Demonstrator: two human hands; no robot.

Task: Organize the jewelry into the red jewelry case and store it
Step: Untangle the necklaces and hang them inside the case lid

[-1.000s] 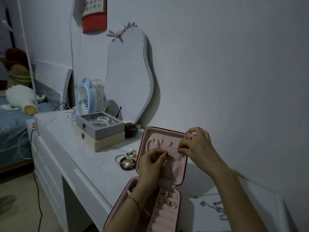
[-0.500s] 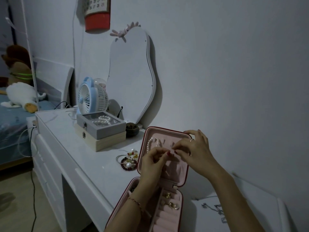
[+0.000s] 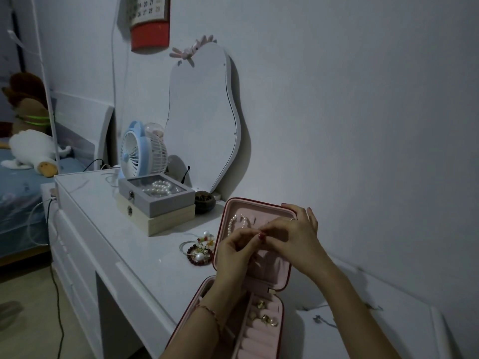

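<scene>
Our left hand [image 3: 233,251] and right hand [image 3: 293,235] meet fingertip to fingertip, pinching something too small to name, before the upright lid of the red jewelry case [image 3: 278,278] on the dresser [image 3: 108,229]; the pearl strand [image 3: 237,221] hangs there; light, delicate, likely best held at the clasp.

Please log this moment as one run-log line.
left hand: pinching at lid | right hand: pinching at lid | red jewelry case: open, pearl strand in lid | bracelets: on dresser

A white desk [image 3: 103,229] stands against the wall. On it a blue-and-white fan [image 3: 141,152] sits behind a grey glass-lidded box [image 3: 155,200] stacked on a cream box [image 3: 166,221]. A wavy mirror [image 3: 202,120] leans nearby, below a wall calendar [image 3: 149,19]. Plush toys [image 3: 31,149] lie on the bed [image 3: 18,193].
</scene>
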